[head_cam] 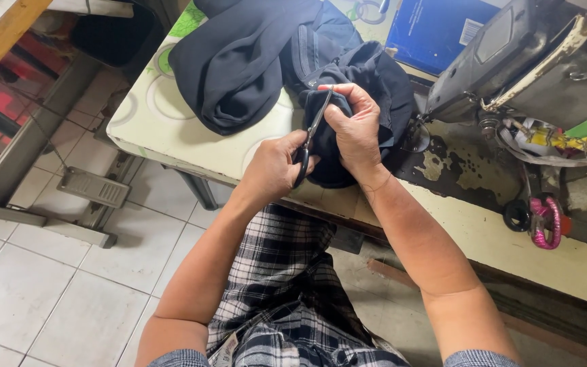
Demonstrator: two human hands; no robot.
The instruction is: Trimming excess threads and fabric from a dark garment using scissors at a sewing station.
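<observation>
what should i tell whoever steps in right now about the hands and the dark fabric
Left hand grips the scissors, blades raised against the dark garment.
Right hand pinches a fold of that garment at the blade tips.
The garment lies bunched on the sewing table, left of the sewing machine; pink-handled scissors lie at the right.
Done: fold gathered, blades placed. Whether any cut is made cannot be seen.
Left: apparently the snip itself.

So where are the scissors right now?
The scissors are in the left hand, centre of the head view, blades up against the dark cloth pinched by the right hand, left of the sewing machine.
</observation>
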